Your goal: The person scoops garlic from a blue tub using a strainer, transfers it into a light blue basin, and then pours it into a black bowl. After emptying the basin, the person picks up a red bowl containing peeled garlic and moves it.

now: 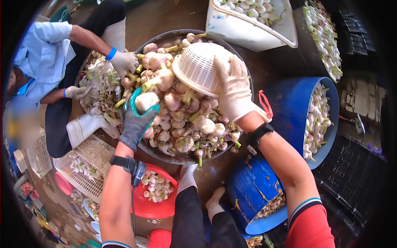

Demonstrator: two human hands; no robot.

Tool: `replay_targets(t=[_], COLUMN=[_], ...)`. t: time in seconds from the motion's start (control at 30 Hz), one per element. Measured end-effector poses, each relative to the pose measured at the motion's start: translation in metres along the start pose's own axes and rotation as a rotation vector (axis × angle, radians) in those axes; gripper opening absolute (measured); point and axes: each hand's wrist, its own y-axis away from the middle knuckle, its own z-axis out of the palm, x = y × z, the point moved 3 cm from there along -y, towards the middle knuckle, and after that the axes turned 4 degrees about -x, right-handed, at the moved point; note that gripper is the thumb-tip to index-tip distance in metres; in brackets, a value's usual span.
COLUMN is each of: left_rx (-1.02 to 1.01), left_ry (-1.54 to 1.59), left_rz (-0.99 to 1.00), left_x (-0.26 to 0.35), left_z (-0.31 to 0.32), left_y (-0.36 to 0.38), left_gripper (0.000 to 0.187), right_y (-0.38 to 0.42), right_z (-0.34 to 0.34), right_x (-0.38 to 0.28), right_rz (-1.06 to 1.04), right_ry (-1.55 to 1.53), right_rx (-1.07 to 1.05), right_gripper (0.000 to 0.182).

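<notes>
My left hand (137, 126), in a grey glove with teal parts, is closed around a pale garlic bulb (147, 101) at the left of the heap. My right hand (236, 93), in a white knit glove, grips the side of a white slotted plastic basket (200, 68). The basket is tipped with its base upward over the heap, and its inside is hidden. Under both hands lies a pile of garlic bulbs (178, 113) with cut stems. They fill a wide dark round tub (155, 155).
On the left, a co-worker's gloved hand (124, 63) touches the pile beside peeled skins (99, 87). Blue barrels (285, 111) of garlic stand right, a white tub (231, 31) at the back. A red basin (153, 208) and a slotted crate (89, 182) hold bulbs nearer me.
</notes>
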Motion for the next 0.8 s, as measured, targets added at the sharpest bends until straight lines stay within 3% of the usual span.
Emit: replay_targets(t=[0.13, 0.2, 0.27, 0.3, 0.37, 0.43, 0.5, 0.57, 0.63, 0.73, 0.77, 0.8], left_rx=[0.203, 0.228, 0.098, 0.11, -0.044, -0.102, -0.155, 0.167, 0.252, 0.149, 0.106, 0.003], left_ry=[-0.104, -0.057, 0.009, -0.216, 0.163, 0.159, 0.149, -0.441, -0.428, -0.47, -0.466, -0.637], left_rz=[-0.161, -0.219, -0.281, -0.116, -0.327, -0.424, -0.514, -0.383, 0.029, 0.228, 0.308, 0.21], left_x=[-0.089, -0.151, -0.197, -0.2, -0.223, -0.178, -0.151, -0.134, -0.082, 0.004, 0.017, 0.016], left_z=[-0.003, 0.009, 0.022, 0.029, 0.033, 0.021, 0.01, -0.005, -0.008, 0.018, 0.03, 0.042], left_y=[0.024, 0.041, 0.059, 0.066, 0.079, 0.079, 0.071, 0.057, 0.03, -0.014, -0.026, -0.034], left_gripper=[0.077, 0.077, 0.08, 0.084, 0.082, 0.08, 0.079, 0.075, 0.072, 0.069, 0.068, 0.066], right_y=[-0.003, -0.027, -0.052, -0.063, -0.083, -0.107, -0.123, -0.128, -0.12, -0.109, -0.111, -0.109], right_z=[0.028, 0.034, 0.05, 0.051, 0.055, 0.064, 0.052, 0.039, 0.024, 0.02, 0.019, 0.013], right_x=[-0.018, -0.028, -0.034, -0.039, -0.044, -0.032, -0.023, -0.01, -0.012, -0.017, -0.015, -0.009], right_rz=[-0.21, -0.222, -0.201, -0.209, -0.197, -0.182, -0.036, -0.012, -0.158, -0.319, -0.274, -0.184], right_ry=[0.079, 0.154, 0.242, 0.244, 0.297, 0.131, -0.055, -0.208, -0.186, -0.127, -0.083, -0.157], right_rx=[0.095, 0.012, -0.128, -0.13, -0.228, -0.132, -0.108, 0.023, 0.157, 0.126, 0.116, 0.102], right_gripper=[0.078, 0.081, 0.094, 0.094, 0.098, 0.092, 0.084, 0.084, 0.086, 0.09, 0.091, 0.088])
